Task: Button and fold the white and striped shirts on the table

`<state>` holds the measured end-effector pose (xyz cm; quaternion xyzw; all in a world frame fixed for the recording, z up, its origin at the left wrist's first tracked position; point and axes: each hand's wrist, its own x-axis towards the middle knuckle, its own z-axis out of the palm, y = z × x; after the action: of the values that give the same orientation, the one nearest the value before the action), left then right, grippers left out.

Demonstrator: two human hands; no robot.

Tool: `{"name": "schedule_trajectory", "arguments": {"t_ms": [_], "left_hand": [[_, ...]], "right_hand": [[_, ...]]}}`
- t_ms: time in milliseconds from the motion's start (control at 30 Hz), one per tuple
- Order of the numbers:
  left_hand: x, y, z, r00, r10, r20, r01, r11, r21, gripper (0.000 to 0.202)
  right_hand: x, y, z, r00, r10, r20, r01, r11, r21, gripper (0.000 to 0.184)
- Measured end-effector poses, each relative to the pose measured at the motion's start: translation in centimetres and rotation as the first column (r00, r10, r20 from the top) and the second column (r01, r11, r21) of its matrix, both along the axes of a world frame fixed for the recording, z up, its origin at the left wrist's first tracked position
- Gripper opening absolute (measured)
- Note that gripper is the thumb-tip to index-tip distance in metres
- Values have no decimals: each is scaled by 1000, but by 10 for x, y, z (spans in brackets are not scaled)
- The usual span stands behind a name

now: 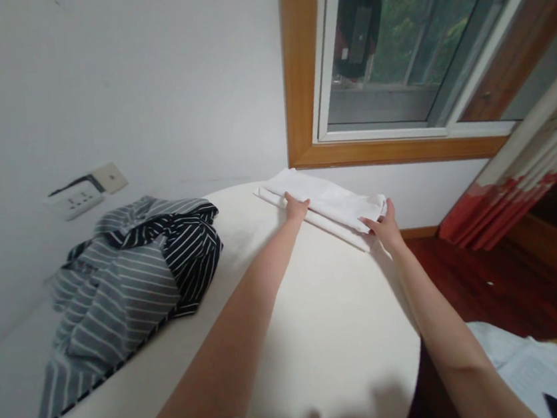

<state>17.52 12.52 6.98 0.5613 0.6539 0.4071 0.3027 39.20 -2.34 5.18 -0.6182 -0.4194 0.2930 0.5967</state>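
Observation:
A folded white cloth, perhaps a garment, lies in layers at the far edge of the white table, close under the window. My left hand is closed on the near long edge of its upper fold, left of the middle. At the right end of the cloth, my right hand grips the corner, thumb and fingers on either side of the bunched fabric. The lower layer sticks out toward me below the upper one. Some fingertips of both hands are hidden by the cloth.
On the left of the white table lies a crumpled grey and black striped garment, against the wall with its socket. A wood-framed window is beyond. Right of the table are a red-and-white curtain and light-coloured items lower down.

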Motion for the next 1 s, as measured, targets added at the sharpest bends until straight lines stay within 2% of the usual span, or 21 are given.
{"name": "schedule_trajectory", "arguments": {"t_ms": [133,233,300,367,400,433,500,567,667,733,800,867,1000], "left_hand": [[8,-12,-5,998,-61,26,58,995,83,81],[9,-21,-13,992,-123,-15,124,987,102,67],[8,-27,-16,988,-135,-73,141,987,82,58],[6,-33,-15,981,-104,-161,124,986,114,51],[4,-36,-13,972,-73,-222,110,981,161,49],[2,-40,-11,956,-35,-292,103,970,221,48],[-1,-46,-8,898,18,-440,148,928,340,49],[-3,-50,-7,811,-32,-584,296,884,363,51],[-3,-52,-11,658,-244,-713,487,860,155,52],[-2,-52,-11,620,-308,-721,500,864,62,56],[-4,-57,-9,642,-263,-721,476,873,105,58],[-12,-68,-6,660,-194,-725,470,860,197,56],[-51,-112,-1,611,-169,-774,567,776,278,54]], "right_hand": [[3,-7,7,994,-77,73,68,991,113,114],[14,-16,12,943,-157,293,143,987,71,84],[19,-22,17,824,-249,509,260,964,52,58],[18,-23,22,647,-353,676,352,925,145,48],[14,-23,24,567,-384,729,344,914,214,45],[9,-21,25,504,-382,775,285,920,269,43],[-5,-17,21,403,-273,874,83,961,262,40],[-19,-11,10,300,-88,950,-49,993,107,44],[-32,-5,-10,201,204,958,-49,979,-199,56],[-34,-3,-21,181,311,933,-25,950,-311,62],[-32,-2,-26,170,328,929,-15,944,-330,65],[-30,-3,-28,161,317,935,-19,948,-319,65],[-28,-6,-28,155,236,959,-20,972,-236,63]]}}
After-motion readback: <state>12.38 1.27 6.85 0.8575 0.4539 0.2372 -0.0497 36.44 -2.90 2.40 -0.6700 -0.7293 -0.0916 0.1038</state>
